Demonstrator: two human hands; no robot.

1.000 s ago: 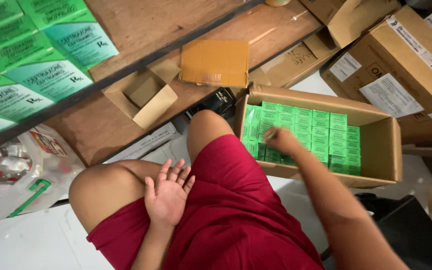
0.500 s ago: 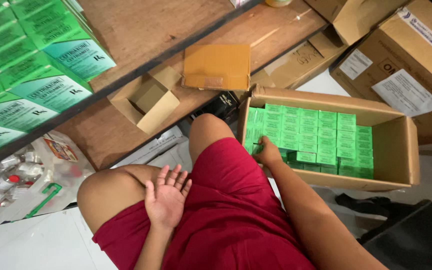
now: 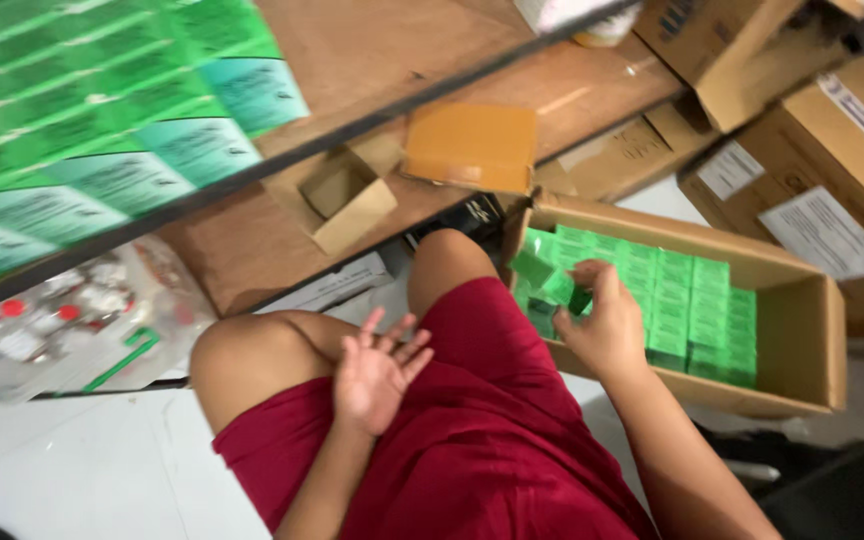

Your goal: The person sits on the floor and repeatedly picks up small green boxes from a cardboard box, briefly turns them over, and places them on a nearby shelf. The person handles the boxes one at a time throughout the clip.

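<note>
— Where is the right hand (image 3: 607,325) seen?

— It is seen at the near left corner of an open cardboard carton (image 3: 794,340) on the floor, just beside the right knee. The carton is packed with rows of small green boxes (image 3: 697,300).

— Is anything held in that hand?

— Small green boxes are lifted out of the rows there, and one dark green box (image 3: 579,300) is pinched by the curled fingers (image 3: 602,285), the thumb closed against it. More loosened boxes are seen just left of the hand, tilted above the packed rows. How many are actually gripped cannot be told, since the picture is blurred there.

— And the left hand (image 3: 377,375)?

— It is laid palm up on the left thigh, on the red shorts (image 3: 492,440). Its fingers are spread apart and slightly bent, and nothing is held in it.

— What is found about the hands?

— A wooden shelf (image 3: 372,60) is crossed by a dark metal bar (image 3: 302,150), and larger green cartons (image 3: 102,130) are stacked at the upper left. A small open brown box (image 3: 347,200) and an orange-brown flat box (image 3: 472,145) are placed on the lower board. Sealed brown shipping cartons (image 3: 832,150) with white labels are piled at the right. A clear plastic bag of small vials (image 3: 62,320) with red caps is lying on the white floor at the left.
</note>
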